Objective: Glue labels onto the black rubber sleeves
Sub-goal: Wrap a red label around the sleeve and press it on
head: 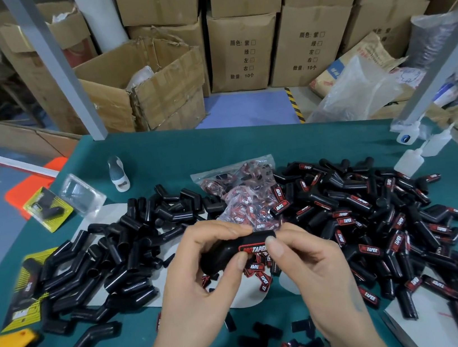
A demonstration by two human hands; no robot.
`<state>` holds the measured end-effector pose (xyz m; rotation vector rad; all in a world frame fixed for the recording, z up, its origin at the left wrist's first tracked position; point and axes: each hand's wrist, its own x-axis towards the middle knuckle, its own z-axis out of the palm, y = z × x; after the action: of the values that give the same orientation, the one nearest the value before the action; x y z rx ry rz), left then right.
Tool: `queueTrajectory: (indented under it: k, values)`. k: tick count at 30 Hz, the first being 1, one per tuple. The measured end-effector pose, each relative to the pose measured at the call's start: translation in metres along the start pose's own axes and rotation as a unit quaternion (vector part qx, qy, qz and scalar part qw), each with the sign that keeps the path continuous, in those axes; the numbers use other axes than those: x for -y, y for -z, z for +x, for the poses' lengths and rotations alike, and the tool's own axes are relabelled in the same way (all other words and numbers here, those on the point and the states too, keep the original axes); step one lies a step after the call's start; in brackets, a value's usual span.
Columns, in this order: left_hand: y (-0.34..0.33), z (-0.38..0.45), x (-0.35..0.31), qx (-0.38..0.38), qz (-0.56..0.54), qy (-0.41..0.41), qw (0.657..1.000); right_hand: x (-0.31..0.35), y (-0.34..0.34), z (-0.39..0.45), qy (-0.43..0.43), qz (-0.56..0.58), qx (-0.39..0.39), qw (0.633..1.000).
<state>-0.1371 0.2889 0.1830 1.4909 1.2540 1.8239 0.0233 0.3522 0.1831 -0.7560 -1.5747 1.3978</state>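
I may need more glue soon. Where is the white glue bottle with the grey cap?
In the head view, the glue bottle stands on the green table, far left of centre, just right of a clear plastic blister shell and behind the unlabelled sleeves.

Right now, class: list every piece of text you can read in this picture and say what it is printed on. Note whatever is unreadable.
"TAPER": red-and-black label on the black rubber sleeve gripped by both hands.
"TAPER": labelled black sleeves piled at right.
"数量: 10个": brown cardboard cartons stacked behind the table.
"颜色: 紫, 绿, 左, 右" with tick boxes: same cartons.
Yellow packaging card: too small to read.
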Motion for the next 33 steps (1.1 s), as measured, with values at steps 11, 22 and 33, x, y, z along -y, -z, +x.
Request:
queueTrajectory:
  k: [11, 22, 33]
  values:
    - [-0.002, 0.003, 0.004, -0.039, -0.045, 0.061, 0.996, -0.002, -0.021, -0.005, 0.056, -0.049, -0.048, 0.996]
    - [0.003, 0.004, 0.001, -0.02, -0.03, 0.047, 0.998, 0.001, -0.021, -0.003, 0.015, -0.028, -0.035, 0.999]
    - [-0.006, -0.002, 0.005, 0.006, 0.014, -0.007, 1.0, -0.003, -0.018, -0.005, 0.001, -0.026, -0.029, 0.999]
